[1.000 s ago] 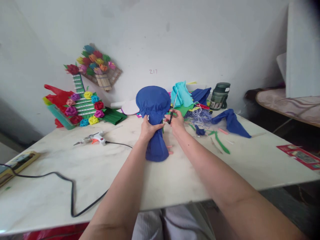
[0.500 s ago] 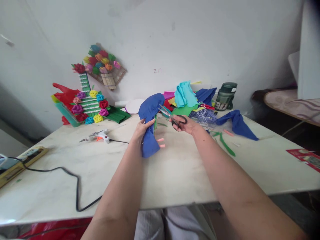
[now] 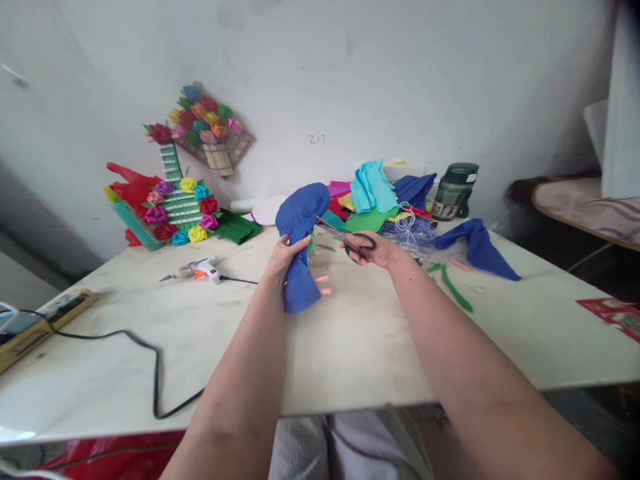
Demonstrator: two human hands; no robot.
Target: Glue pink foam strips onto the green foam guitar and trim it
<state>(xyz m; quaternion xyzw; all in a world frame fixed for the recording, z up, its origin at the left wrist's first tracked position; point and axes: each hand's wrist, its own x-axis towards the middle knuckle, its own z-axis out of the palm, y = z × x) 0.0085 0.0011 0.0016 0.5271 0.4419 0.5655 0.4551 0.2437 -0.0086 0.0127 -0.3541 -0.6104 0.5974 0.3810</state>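
Observation:
My left hand [image 3: 283,258] is wrapped round the gathered neck of a blue cloth bundle [image 3: 300,212], holding it tilted above the white table [image 3: 350,333]. The bundle's rounded head points up and away from me. My right hand [image 3: 376,249] grips black-handled scissors [image 3: 345,237], fingers through the loops. The blades point left and reach the neck of the bundle, close to my left fingers. Two small pink pieces [image 3: 323,285] lie on the table just under the bundle.
A glue gun [image 3: 200,269] lies left of my hands, its black cord [image 3: 150,360] trailing toward the near edge. Paper flower crafts [image 3: 175,207] stand at the back left. Coloured cloth scraps [image 3: 373,190], thread [image 3: 407,233], a green jar [image 3: 453,191] and blue cloth [image 3: 475,247] crowd the back right.
The bundle has turned from facing me to side-on and tilted. The scissors swung from upright to level, blades now at the bundle's neck.

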